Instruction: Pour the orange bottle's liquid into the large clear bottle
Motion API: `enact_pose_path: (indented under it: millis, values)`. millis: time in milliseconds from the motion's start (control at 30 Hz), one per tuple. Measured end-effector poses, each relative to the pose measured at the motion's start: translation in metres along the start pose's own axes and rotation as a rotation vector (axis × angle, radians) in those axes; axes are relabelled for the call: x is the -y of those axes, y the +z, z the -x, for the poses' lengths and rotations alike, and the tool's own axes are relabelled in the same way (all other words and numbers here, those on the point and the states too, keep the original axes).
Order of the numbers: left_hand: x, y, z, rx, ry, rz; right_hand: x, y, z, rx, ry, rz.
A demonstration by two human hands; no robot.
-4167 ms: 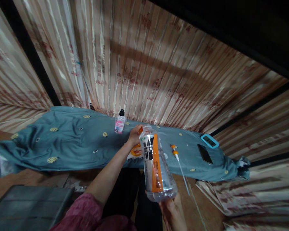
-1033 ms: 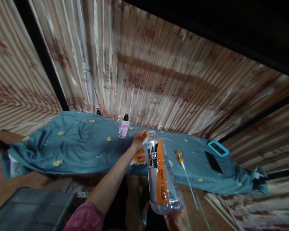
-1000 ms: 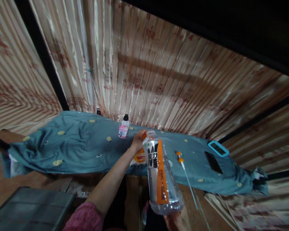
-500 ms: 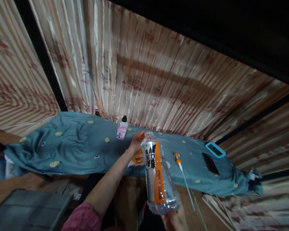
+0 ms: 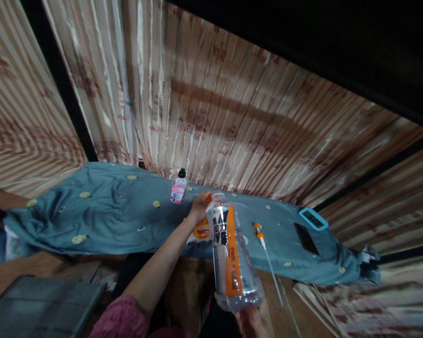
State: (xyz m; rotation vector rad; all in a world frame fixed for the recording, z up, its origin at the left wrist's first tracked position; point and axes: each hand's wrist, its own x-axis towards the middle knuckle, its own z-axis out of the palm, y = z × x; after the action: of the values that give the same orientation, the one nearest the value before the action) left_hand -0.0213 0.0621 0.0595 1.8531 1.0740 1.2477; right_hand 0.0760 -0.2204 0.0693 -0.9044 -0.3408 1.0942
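A large clear plastic bottle (image 5: pixel 229 258) with an orange, white and black label is tilted in front of me, its uncapped mouth pointing up and away. My right hand (image 5: pixel 253 321) grips it at the base, the fingers partly hidden beneath it. Beside the bottle's neck, my left hand (image 5: pixel 199 207) is closed on a small orange cap (image 5: pixel 208 199). Behind the bottle and below my left hand lies an orange-labelled container (image 5: pixel 201 229), mostly covered. Right of the bottle, a pump dispenser head (image 5: pixel 259 233) with orange parts and a long pale tube rests on the cloth.
A patterned blue-green cloth (image 5: pixel 109 216) covers the narrow table. On it are a small black-capped bottle (image 5: pixel 178 188) with a pink label, a dark phone (image 5: pixel 306 238) and a blue-framed device (image 5: pixel 313 218). A grey stool (image 5: pixel 42 305) stands lower left. Curtains and dark poles surround the table.
The view has shifted very slightly. Both hands and the large bottle keep nearly the same pose.
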Motion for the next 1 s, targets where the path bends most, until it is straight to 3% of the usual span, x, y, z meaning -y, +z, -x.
enact_pose_path:
  millis: [200,500,1000]
  values:
    - [0.001,0.001,0.000,-0.001,-0.008,-0.011,0.007,0.006,0.002,0.001,0.014,0.026]
    - [0.005,0.006,0.000,-0.008,-0.014,-0.023,0.006,-0.006,0.000,0.039,0.016,0.041]
    - [0.004,0.006,-0.001,0.005,-0.024,-0.045,0.012,-0.003,-0.001,0.032,0.029,0.039]
